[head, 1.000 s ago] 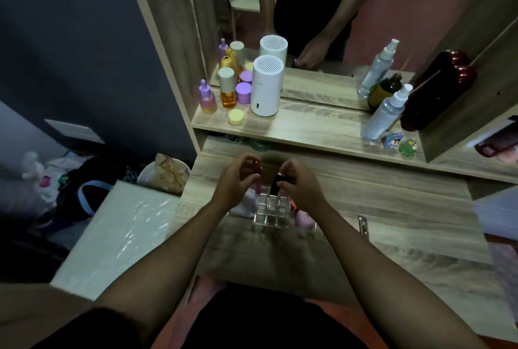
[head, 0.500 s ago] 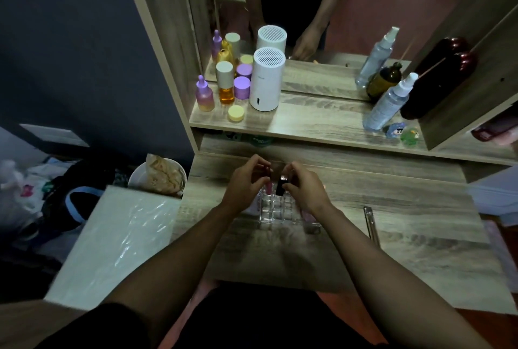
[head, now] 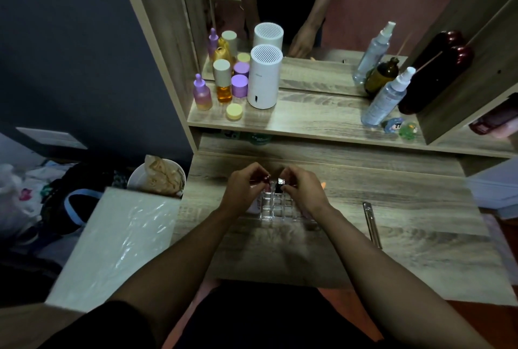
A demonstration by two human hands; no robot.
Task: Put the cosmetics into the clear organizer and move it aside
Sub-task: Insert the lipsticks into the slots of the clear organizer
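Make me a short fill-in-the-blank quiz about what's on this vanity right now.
1. Both hands hold small cosmetics over the clear ____ on the desk.
2. The tall cylinder on the shelf is coloured ____.
3. The spray bottle leans on the shelf's ____ side.

Missing words: organizer; white; right

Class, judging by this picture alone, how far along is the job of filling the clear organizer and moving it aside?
Done: little shows; most organizer slots look empty. In hand: the left hand lowers a red-capped tube and the right hand a dark lipstick into the back slots. Left: seating both, perhaps the pink item beside it, then moving the organizer from the desk's middle.
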